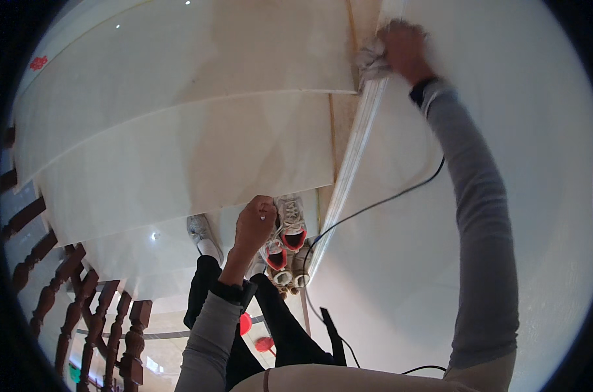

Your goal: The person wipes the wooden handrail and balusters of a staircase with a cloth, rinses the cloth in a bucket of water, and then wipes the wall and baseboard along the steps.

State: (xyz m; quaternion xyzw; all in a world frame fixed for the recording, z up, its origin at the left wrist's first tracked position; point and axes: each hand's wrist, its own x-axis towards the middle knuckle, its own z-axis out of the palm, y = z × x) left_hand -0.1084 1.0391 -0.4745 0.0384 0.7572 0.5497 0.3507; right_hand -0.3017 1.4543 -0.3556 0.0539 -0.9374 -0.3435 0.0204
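My right hand (408,49) presses a crumpled pale cloth (374,62) against the top of the white moulded skirting trim (357,152) that slopes along the wall. Its outline is slightly blurred. Lower down, my left hand (256,220) is curled into a loose fist above the stair, with no object seen in it; a small pale spot shows at its fingers. Just right of that fist, a pair of light lace-up sneakers (291,218) with red-orange linings stands on a step, partly covered by the hand. Pale stone stair treads (257,147) rise ahead of me.
Brown shoes (299,267) stand behind the sneakers. A black cable (379,202) hangs across the white wall (404,274). Dark turned wooden balusters (134,343) line the left side. My foot in a grey shoe (201,230) rests on a step. Red items (264,344) lie on the floor below.
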